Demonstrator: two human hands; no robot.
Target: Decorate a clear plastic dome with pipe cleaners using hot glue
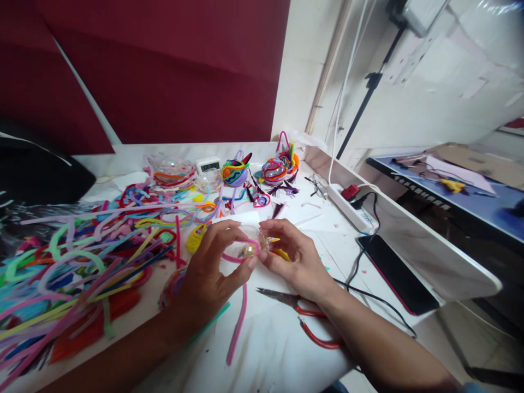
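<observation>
Both my hands meet over the middle of the white table (pixel 282 349). My left hand (pixel 213 267) cups a clear plastic ball (pixel 248 246), its fingers curled around it. A pink pipe cleaner (pixel 238 322) loops over the ball and hangs down onto the table. My right hand (pixel 292 256) pinches the ball and the pink pipe cleaner from the right side, fingers closed. Something yellow (pixel 281 254) shows under my right hand.
A big pile of coloured pipe cleaners (pixel 77 262) covers the table's left. Red-handled pliers (pixel 305 314) lie below my right hand. Finished wrapped balls (pixel 235 172) stand at the back. A power strip (pixel 347 204), cables and a black phone (pixel 395 273) lie right.
</observation>
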